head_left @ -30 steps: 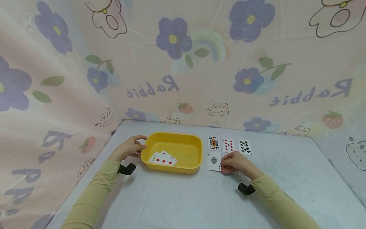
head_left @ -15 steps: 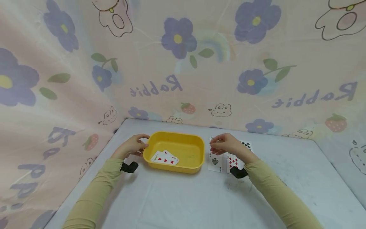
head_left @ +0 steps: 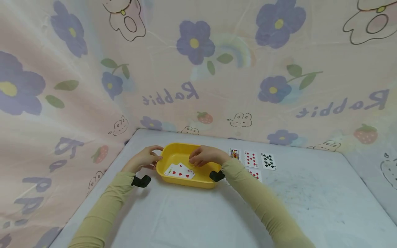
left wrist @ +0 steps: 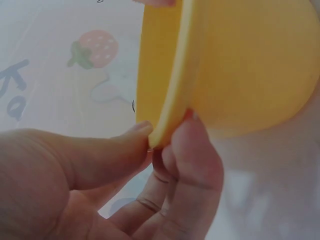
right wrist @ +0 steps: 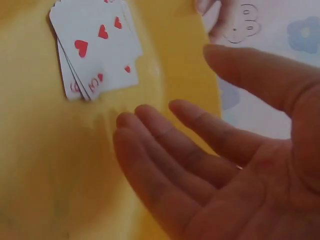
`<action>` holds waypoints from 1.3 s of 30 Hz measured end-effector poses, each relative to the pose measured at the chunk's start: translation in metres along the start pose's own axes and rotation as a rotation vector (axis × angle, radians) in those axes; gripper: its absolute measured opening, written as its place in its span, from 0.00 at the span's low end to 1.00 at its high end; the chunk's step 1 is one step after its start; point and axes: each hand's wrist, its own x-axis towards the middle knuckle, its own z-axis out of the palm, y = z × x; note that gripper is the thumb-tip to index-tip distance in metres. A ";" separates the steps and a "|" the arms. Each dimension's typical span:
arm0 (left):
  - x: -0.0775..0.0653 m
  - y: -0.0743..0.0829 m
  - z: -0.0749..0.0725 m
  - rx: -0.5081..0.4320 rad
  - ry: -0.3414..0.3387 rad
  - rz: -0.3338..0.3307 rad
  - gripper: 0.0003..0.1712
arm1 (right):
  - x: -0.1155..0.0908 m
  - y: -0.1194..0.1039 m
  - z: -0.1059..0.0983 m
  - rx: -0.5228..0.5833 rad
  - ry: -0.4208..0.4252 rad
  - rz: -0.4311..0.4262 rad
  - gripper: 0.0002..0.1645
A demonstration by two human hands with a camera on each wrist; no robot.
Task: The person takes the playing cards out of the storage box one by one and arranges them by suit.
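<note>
My left hand (head_left: 144,159) pinches the left rim of a yellow plastic tub (head_left: 186,184). In the left wrist view, thumb and fingers (left wrist: 197,155) meet across that rim. My right hand (head_left: 206,155) hovers over the inside of the tub. Seen in the right wrist view, its fingers (right wrist: 165,170) are loosely extended, thumb apart, holding nothing. Just beyond the fingertips a small loose pile of playing cards (right wrist: 102,50) lies face up on the tub's floor, a three of hearts on top.
Right of the tub, face-up cards lie in two rows: a face card (head_left: 234,154), a diamonds card (head_left: 251,159), a clubs card (head_left: 269,162) behind, another red card (head_left: 255,173) in front. The right forearm hides part of the front row. A printed curtain (head_left: 161,69) stands behind the table.
My right hand has left the front row of cards, passed over the back row and swung left over the tub. A diamonds card now shows beside the ace. The left hand keeps its grip.
</note>
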 end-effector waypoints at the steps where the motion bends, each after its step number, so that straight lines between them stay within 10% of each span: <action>1: 0.000 0.000 0.000 0.001 0.001 0.000 0.25 | 0.002 -0.001 0.003 -0.001 -0.018 0.006 0.20; 25: 0.000 0.001 0.002 0.037 0.009 -0.013 0.25 | 0.016 -0.009 0.021 -0.180 -0.030 0.103 0.07; 39: -0.001 0.001 0.001 0.044 0.005 -0.004 0.26 | -0.003 0.000 -0.002 -0.137 0.237 0.125 0.05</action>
